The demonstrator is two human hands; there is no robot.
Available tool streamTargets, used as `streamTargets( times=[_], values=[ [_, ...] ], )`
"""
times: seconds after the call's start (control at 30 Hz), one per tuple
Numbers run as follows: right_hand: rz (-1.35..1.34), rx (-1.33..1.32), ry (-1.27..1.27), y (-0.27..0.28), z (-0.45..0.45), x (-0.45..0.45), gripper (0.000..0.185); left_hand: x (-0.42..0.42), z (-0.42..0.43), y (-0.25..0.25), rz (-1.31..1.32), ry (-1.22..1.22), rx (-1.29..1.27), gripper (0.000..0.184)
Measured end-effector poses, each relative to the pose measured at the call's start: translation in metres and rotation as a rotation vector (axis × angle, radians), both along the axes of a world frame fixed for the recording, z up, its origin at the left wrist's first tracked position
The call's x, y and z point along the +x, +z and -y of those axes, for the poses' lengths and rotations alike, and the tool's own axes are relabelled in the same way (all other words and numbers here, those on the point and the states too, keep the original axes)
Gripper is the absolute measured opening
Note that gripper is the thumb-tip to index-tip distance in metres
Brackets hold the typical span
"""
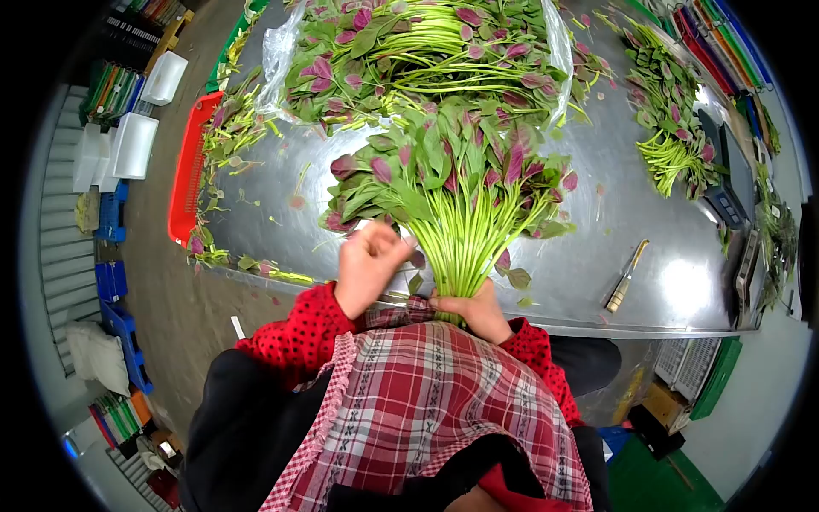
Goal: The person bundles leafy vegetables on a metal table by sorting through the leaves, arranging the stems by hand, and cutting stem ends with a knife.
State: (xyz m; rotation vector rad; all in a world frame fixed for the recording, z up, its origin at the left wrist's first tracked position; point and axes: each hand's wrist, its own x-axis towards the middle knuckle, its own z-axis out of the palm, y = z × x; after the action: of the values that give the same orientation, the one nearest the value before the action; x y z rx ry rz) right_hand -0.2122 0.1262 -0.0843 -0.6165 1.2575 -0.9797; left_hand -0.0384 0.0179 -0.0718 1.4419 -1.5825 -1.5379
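A bunch of amaranth point(465, 230) with green stems and green-and-purple leaves stands at the front edge of the metal table, leaves fanned away from me. My right hand point(478, 309) is wrapped round its stem ends. Left of the stems, my left hand point(372, 263) is raised with its fingers curled together, slightly blurred. Whatever it may pinch is too small to make out. Loose leaves point(516, 277) lie beside the bunch. Behind it, a large heap of amaranth point(426, 51) rests on clear plastic sheeting point(280, 55).
On the metal table point(567, 299), a wooden-handled knife point(627, 277) lies to the right. Further right are another amaranth pile point(674, 111) and a scale point(725, 205). A red crate point(189, 171) with trimmings is at the left edge. White foam boxes point(134, 145) stand beyond.
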Motion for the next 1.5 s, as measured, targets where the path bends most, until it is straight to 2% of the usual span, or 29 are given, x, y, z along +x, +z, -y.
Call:
streamTargets(
  times=[0.03,0.07,0.1,0.17,0.2,0.23,0.3,0.37,0.4,0.43,0.5,0.53,0.57,0.63,0.67,0.7,0.77,0.8,0.83,0.9,1.1,1.17,1.23,1.33,1.37,1.43,1.47,1.5],
  values=[
    [0.007,0.000,0.004,0.000,-0.001,0.002,0.019,-0.001,0.013,0.008,-0.026,0.099,-0.116,0.029],
    [0.007,-0.011,0.015,0.001,0.000,0.003,0.019,-0.010,0.023,0.022,-0.061,0.078,-0.187,0.040],
    [0.000,-0.026,0.027,0.001,0.002,0.002,0.020,-0.017,0.029,0.025,0.012,0.026,-0.215,0.039],
    [0.003,-0.051,0.033,0.008,0.004,0.001,0.020,-0.015,0.035,0.004,0.076,-0.115,-0.117,0.030],
    [-0.046,-0.048,0.046,0.011,0.005,0.000,0.019,-0.014,0.027,0.002,0.035,-0.041,-0.137,0.016],
    [-0.091,-0.040,0.053,0.013,0.004,0.000,0.019,-0.013,0.021,0.010,0.060,-0.084,-0.393,0.012],
    [-0.072,-0.044,0.035,0.009,0.001,-0.001,0.020,-0.006,0.008,0.029,0.044,-0.216,-0.682,0.008],
    [-0.050,-0.072,-0.059,0.008,0.001,0.000,0.020,0.009,-0.004,0.033,-0.155,-0.538,-0.404,0.007],
    [-0.047,-0.073,-0.046,0.008,0.001,-0.001,0.020,0.018,-0.003,0.040,-0.218,-0.778,-0.012,0.008],
    [0.021,-0.019,-0.075,0.008,-0.001,-0.003,0.021,0.024,0.003,0.046,-0.117,-0.910,0.344,0.008],
    [0.085,0.020,-0.105,0.011,0.003,-0.004,0.022,0.038,0.014,0.041,-0.301,-0.765,0.357,0.009],
    [0.126,0.044,-0.150,0.014,0.003,-0.003,0.021,0.039,0.025,0.056,-0.466,-0.650,0.478,0.002],
    [0.165,0.068,-0.199,0.016,0.003,-0.003,0.021,0.039,0.029,0.061,-0.598,-0.551,0.516,0.004],
    [0.168,0.067,-0.183,0.016,0.001,-0.004,0.021,0.026,0.038,0.061,-0.338,-0.370,0.398,0.014],
    [0.154,0.057,-0.161,0.014,-0.001,-0.003,0.021,0.018,0.038,0.044,-0.305,-0.225,0.352,0.025],
    [0.139,0.041,-0.142,0.012,0.000,-0.003,0.021,0.013,0.040,0.027,-0.264,-0.202,0.290,0.029],
    [0.127,0.028,-0.124,0.016,0.002,-0.003,0.021,0.002,0.032,0.004,-0.088,-0.130,-0.060,0.027],
    [0.121,0.021,-0.112,0.017,0.001,-0.002,0.021,-0.001,0.030,0.002,0.046,-0.150,-0.304,0.032],
    [0.121,0.023,-0.112,0.016,0.000,-0.002,0.021,-0.003,0.031,-0.001,0.046,-0.150,-0.302,0.032],
    [0.121,0.032,-0.125,0.015,0.001,-0.002,0.021,-0.006,0.035,-0.012,0.157,-0.127,-0.684,0.030],
    [0.143,0.023,-0.117,0.017,0.001,-0.003,0.022,0.007,0.038,0.005,0.243,-0.233,-0.748,0.025],
    [0.143,0.021,-0.114,0.018,0.003,-0.004,0.022,0.015,0.034,0.016,0.299,-0.282,-0.909,0.026],
    [0.144,0.014,-0.106,0.017,0.003,-0.003,0.023,0.018,0.027,0.028,0.302,-0.314,-0.924,0.027],
    [0.103,0.010,-0.092,0.015,0.004,-0.001,0.024,0.020,0.014,0.047,0.065,-0.388,-0.567,0.026],
    [0.104,0.013,-0.096,0.015,0.004,-0.001,0.025,0.019,0.014,0.044,0.064,-0.387,-0.565,0.026],
    [0.102,0.015,-0.102,0.016,0.005,-0.001,0.025,0.012,0.014,0.038,-0.239,-0.423,-0.364,0.024],
    [0.105,0.007,-0.105,0.017,0.005,-0.001,0.025,0.009,0.007,0.042,-0.359,-0.365,0.011,0.018],
    [0.107,-0.003,-0.108,0.019,0.006,-0.001,0.025,0.011,0.003,0.043,-0.362,-0.365,0.009,0.018]
  ],
)
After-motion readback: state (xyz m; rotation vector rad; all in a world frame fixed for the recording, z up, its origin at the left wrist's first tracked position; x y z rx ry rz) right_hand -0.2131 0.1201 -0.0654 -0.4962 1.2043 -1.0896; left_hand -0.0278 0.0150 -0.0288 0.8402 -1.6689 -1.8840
